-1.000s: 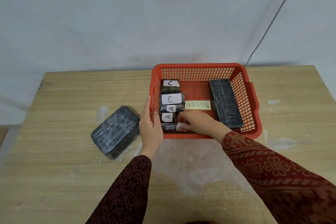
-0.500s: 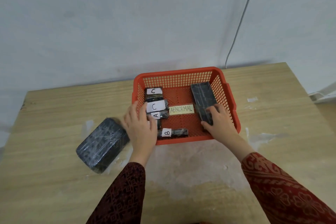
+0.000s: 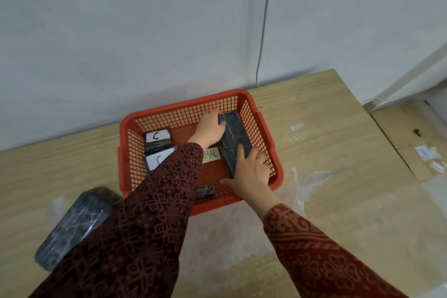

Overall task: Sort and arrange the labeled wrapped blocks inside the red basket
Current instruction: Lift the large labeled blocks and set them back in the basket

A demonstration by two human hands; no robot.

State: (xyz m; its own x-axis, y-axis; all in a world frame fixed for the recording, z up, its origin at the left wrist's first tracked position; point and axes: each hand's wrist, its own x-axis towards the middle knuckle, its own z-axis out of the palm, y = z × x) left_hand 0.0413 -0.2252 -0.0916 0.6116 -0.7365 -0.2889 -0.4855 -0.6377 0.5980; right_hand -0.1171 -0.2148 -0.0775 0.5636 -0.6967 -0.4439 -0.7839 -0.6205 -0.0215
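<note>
The counter (image 3: pixel 338 201) carries a red basket (image 3: pixel 183 106) at frame centre. A long black block (image 3: pixel 233 139) along the basket's right wall is gripped by both hands: left (image 3: pixel 210 127) at its far end, right (image 3: pixel 251 172) at its near end. Two C-labelled blocks (image 3: pixel 157 136) are seen at the basket's left.

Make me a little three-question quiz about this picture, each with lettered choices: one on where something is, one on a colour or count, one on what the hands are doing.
1. Where is the big dark wrapped block?
A. on the table left of the basket
B. inside the basket
C. on the floor

2. What colour is the basket?
A. blue
B. red
C. green

3. What are the hands doing?
A. resting on the table
B. both on the long dark block
C. lifting the basket

Answers:
1 A, it lies on the wood outside the basket.
2 B, its mesh walls are red.
3 B, the left hand is on the long dark block's far end and the right hand on its near end.
</note>
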